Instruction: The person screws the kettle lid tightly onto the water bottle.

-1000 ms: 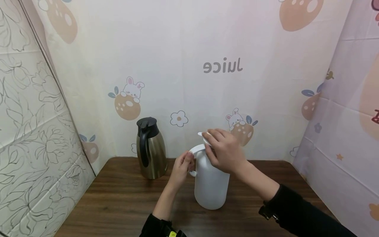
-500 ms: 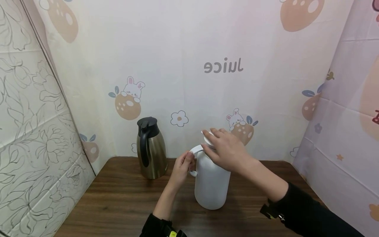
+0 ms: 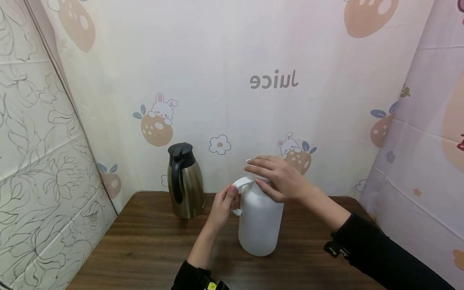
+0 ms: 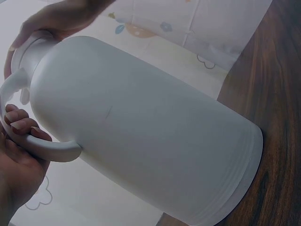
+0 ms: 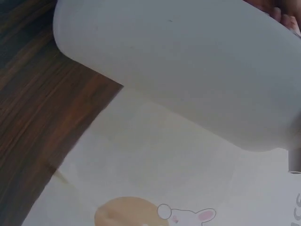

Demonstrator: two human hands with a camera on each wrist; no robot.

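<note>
A white thermos jug (image 3: 260,225) stands on the wooden table. My left hand (image 3: 222,204) grips its curved handle (image 4: 49,148), fingers wrapped through the loop in the left wrist view. My right hand (image 3: 284,177) is over the jug's white lid (image 4: 35,54), its thumb along the near side and its fingers reaching across the top. In the left wrist view those fingers bend down round the lid's edge. Much of the lid is covered by this hand. The right wrist view shows mostly the jug's pale side (image 5: 178,61).
A bronze-coloured thermos jug (image 3: 192,185) with a black lid and handle stands at the back left of the wooden table (image 3: 145,249). Behind the table hangs a printed curtain (image 3: 217,100); patterned sheets flank it on both sides.
My right hand has turned at the lid, its fingers spreading straighter across the top and its wrist swinging to the right. My left hand and the jug have barely moved.
</note>
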